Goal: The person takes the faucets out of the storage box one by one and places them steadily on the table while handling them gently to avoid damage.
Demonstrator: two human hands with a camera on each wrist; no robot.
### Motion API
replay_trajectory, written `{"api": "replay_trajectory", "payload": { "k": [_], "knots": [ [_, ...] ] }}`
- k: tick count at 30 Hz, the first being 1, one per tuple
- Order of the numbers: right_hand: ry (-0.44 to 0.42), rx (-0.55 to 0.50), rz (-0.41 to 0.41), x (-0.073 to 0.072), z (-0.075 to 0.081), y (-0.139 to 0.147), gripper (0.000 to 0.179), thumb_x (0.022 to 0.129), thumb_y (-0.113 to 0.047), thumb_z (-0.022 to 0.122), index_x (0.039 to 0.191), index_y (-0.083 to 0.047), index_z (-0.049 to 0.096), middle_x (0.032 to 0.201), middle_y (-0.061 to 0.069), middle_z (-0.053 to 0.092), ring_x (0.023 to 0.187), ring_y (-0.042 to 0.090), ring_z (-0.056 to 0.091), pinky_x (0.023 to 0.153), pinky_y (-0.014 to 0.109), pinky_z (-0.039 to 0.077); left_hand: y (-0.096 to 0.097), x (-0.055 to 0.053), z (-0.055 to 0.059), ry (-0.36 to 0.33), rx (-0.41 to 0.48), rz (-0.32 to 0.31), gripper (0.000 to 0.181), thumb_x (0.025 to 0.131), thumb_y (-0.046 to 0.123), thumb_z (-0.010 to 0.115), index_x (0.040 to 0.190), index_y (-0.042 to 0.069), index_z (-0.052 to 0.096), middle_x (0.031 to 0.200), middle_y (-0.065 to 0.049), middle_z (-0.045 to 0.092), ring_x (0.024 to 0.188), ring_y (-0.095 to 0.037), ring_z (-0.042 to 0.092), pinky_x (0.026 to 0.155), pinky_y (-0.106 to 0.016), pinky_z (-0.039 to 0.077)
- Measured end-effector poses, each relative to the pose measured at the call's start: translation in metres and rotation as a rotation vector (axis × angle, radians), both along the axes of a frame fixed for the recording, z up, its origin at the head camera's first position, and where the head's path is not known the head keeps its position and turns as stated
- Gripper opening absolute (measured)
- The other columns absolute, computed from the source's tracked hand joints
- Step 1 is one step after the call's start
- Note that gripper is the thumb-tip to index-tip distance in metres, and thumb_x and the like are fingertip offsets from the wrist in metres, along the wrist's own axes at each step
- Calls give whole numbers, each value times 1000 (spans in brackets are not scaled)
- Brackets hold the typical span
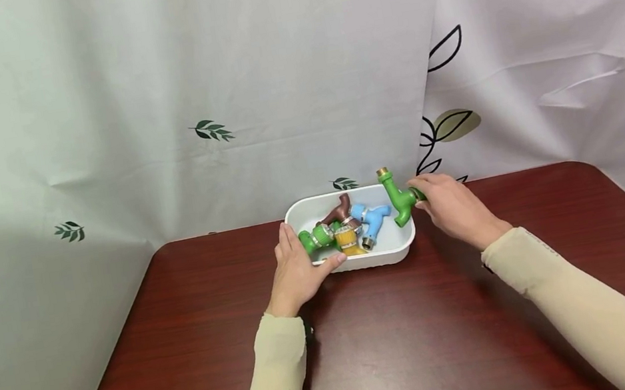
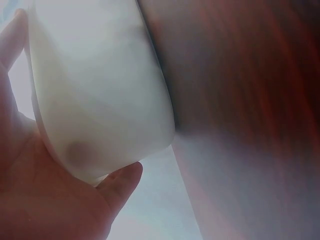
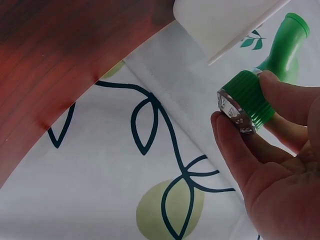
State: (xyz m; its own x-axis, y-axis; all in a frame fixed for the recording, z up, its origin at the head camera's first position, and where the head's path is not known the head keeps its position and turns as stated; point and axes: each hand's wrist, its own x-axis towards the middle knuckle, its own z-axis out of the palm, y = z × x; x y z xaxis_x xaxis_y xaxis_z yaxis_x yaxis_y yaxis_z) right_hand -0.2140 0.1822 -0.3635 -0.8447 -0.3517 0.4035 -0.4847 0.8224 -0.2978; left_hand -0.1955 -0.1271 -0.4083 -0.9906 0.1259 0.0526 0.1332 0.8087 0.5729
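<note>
— My right grip (image 1: pixel 450 208) is clamped on the ribbed handle (image 3: pixel 247 97) of a green tap with a brass threaded end (image 1: pixel 397 198), thumb one side, fingers the other.

— And where does that put the tap?

— On my head feed it's over the right end of a white, round-cornered plastic tray (image 1: pixel 371 260) on the red-brown wooden counter (image 1: pixel 186 322), brass end up. I can't judge its height.

— Your left grip?

— Spread round the tray's near-left corner, fingers straight along the outside, thumb at the front rim. That's my left hand (image 1: pixel 294 272), steadying, I'd say.

— What else is inside?

— A blue tap with a metal end (image 1: pixel 375 220), a brown one (image 1: pixel 335 214), a yellow-handled one (image 1: pixel 346 237) and another green one (image 1: pixel 309 243), bunched leftward.

— So which step?

— I read it as passing one tap across the tray's edge; in or out, I can't tell. Either way, the next move calls for a firm right grip, the spout kept off the rim, and the left holding the corner still.
</note>
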Motion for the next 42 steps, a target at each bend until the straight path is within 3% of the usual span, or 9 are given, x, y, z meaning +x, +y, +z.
{"api": "replay_trajectory", "payload": {
  "k": [10,22,32,42],
  "knots": [
    [14,8,-19,2,-4,11,30,89,7,69,118,9,63,117,25,65,110,43,59,95,54,47,0,-1,0,-6,1,-1,130,82,63,73,157,-6,-7,166,-21,-8,150,-43,10,115,-50,30],
    [-12,24,-32,2,-7,24,37,88,9,67,124,13,60,121,30,62,113,45,58,95,56,46,0,0,-1,-15,2,1,130,82,64,72,157,-6,-8,166,-20,-10,150,-41,8,114,-49,31],
    [4,47,-27,0,-15,31,19,86,9,68,103,7,62,105,27,66,100,45,62,84,56,49,0,1,1,-3,6,-1,130,82,63,73,156,-7,-7,166,-22,-8,150,-43,8,115,-50,28],
    [-77,116,-56,-1,-21,31,28,88,5,69,114,13,63,105,29,65,97,47,62,84,57,49,-1,0,0,-13,7,-6,130,82,64,72,156,-6,-8,166,-22,-10,150,-43,7,115,-51,28]
  ]
}}
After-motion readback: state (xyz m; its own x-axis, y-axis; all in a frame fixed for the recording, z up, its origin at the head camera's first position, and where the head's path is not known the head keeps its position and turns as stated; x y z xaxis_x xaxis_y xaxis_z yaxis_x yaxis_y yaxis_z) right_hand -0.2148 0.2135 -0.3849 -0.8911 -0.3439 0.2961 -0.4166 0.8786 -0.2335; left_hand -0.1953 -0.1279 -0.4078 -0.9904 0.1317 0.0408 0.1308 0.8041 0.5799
